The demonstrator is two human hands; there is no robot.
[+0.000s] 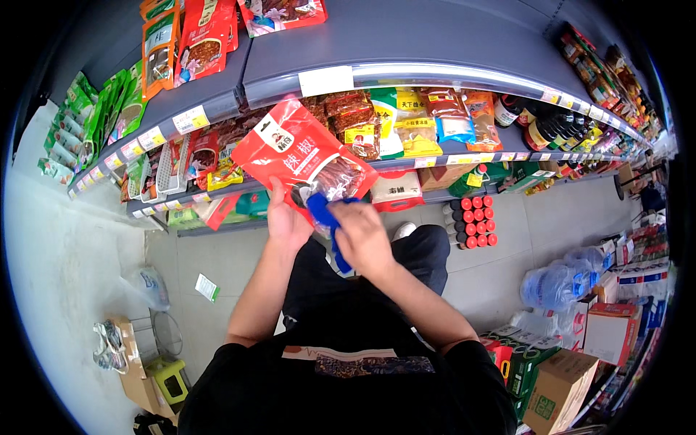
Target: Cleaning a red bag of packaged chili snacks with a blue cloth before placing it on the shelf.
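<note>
A red plastic pouch of dried chili peppers is tilted in front of the shelves, its clear window showing the peppers. My left hand grips its lower left edge, thumb on the front face. In my right hand is a blue cloth, pressed against the lower part of the pouch. That hand is slightly blurred, and part of the cloth hangs below its fingers. The fingers of my left hand behind the pouch are hidden.
A grey upper shelf holds red and orange pouches at the left. Bagged goods and dark bottles fill the shelf below. Red-capped bottles stand on the floor. Water jugs and a cardboard box are at the right.
</note>
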